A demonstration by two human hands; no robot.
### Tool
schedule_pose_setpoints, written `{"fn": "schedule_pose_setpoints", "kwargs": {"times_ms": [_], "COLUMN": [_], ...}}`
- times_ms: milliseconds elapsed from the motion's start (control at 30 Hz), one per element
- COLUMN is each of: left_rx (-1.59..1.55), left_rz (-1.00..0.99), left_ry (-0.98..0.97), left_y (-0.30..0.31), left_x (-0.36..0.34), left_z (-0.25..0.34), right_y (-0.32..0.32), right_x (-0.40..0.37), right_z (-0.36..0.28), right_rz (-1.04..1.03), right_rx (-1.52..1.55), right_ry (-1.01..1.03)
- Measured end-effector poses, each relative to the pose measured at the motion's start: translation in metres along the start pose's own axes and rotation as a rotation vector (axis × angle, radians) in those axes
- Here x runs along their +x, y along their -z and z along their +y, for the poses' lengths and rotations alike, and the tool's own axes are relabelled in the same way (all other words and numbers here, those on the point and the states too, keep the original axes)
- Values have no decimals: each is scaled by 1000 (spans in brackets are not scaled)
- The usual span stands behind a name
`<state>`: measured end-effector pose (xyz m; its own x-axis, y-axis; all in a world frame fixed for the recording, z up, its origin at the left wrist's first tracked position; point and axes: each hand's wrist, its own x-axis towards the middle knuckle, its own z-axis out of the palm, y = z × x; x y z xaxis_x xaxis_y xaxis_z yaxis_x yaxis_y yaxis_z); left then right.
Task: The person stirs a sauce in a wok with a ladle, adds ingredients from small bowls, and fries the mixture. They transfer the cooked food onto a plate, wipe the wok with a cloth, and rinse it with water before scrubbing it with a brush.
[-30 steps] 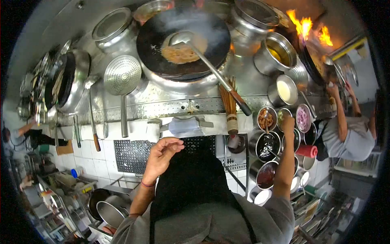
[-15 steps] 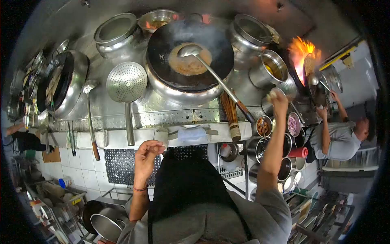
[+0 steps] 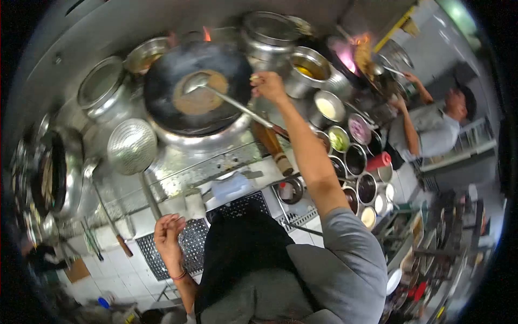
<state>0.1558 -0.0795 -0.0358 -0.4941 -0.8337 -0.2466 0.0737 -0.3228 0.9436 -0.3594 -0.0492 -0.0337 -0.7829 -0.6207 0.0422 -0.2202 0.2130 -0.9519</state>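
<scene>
My right hand (image 3: 268, 87) is at the right rim of the black wok (image 3: 156, 102), fingers pinched together; what they hold, if anything, is too small to make out. A brownish liquid (image 3: 208, 102) lies in the wok, with light steam above it. The ladle (image 3: 234, 103) rests in it, bowl down, its wooden handle leaning out to the right beneath my forearm. My left hand (image 3: 169, 240) hangs in front of the counter edge, fingers loosely curled and apart from the thumb, holding nothing. Nearest to it is the handle of the perforated strainer (image 3: 132, 147).
Right of the wok stand a pot of yellow oil (image 3: 310, 66), a white-filled container (image 3: 328, 107), chopped green (image 3: 339, 139) and purple (image 3: 359, 128) ingredients. A bamboo brush (image 3: 272, 146) lies near the counter edge. At right, another person (image 3: 429, 129) works at a flaming wok (image 3: 362, 59).
My right hand has moved left from the containers to the wok's rim. The view has tilted and shifted right. The ladle still rests in the wok; the neighbouring flame looks smaller.
</scene>
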Motion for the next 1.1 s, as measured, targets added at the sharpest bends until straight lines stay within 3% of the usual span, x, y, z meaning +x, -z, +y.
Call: {"fn": "schedule_pose_setpoints", "kwargs": {"times_ms": [33,67,100,133,167,200,333,400,533,567,600,667,800,867,900,933,1000,1100], "left_rx": [-27,-57,-57,-51,-49,-48,-2,86,102,68,39,19,21,53,69,71,80,81], "left_rz": [21,31,5,-15,-31,-36,-126,-187,-143,-117,-98,-100,-111,-116,-118,-118,-145,-166], "left_ry": [13,26,26,28,29,26,-12,-78,-56,-26,6,30,26,20,12,6,-5,-31], "left_y": [3,5,7,8,3,-3,-33,-38,-27,-22,-19,-20,-32,-38,-42,-46,-52,-54], "left_x": [1,4,10,16,21,26,35,34,30,29,29,25,28,34,37,39,41,37], "left_z": [-5,-11,-18,-22,-23,-23,-6,-1,-12,-20,-25,-28,-25,-22,-21,-19,-15,-12], "right_y": [3,4,-2,-9,-24,-27,-29,21,153,185,214,245,223,200,190,182,164,163], "right_x": [-6,-14,-6,-6,17,4,-17,-53,-118,-133,-148,-170,-193,-194,-194,-194,-192,-192], "right_z": [-2,-16,-3,-6,21,-7,-15,-13,77,95,127,167,121,105,107,107,104,115], "right_rz": [52,182,294,236,311,217,238,296,691,624,645,404,490,22,-80,-77,-237,-237], "right_rx": [-127,-452,-352,-270,-407,-524,-454,-444,-940,-1094,-1026,-1182,-1032,-920,-939,-936,-1175,-1266], "right_ry": [96,297,430,379,528,408,346,432,230,16,-46,-152,-168,63,191,194,-57,-61]}}
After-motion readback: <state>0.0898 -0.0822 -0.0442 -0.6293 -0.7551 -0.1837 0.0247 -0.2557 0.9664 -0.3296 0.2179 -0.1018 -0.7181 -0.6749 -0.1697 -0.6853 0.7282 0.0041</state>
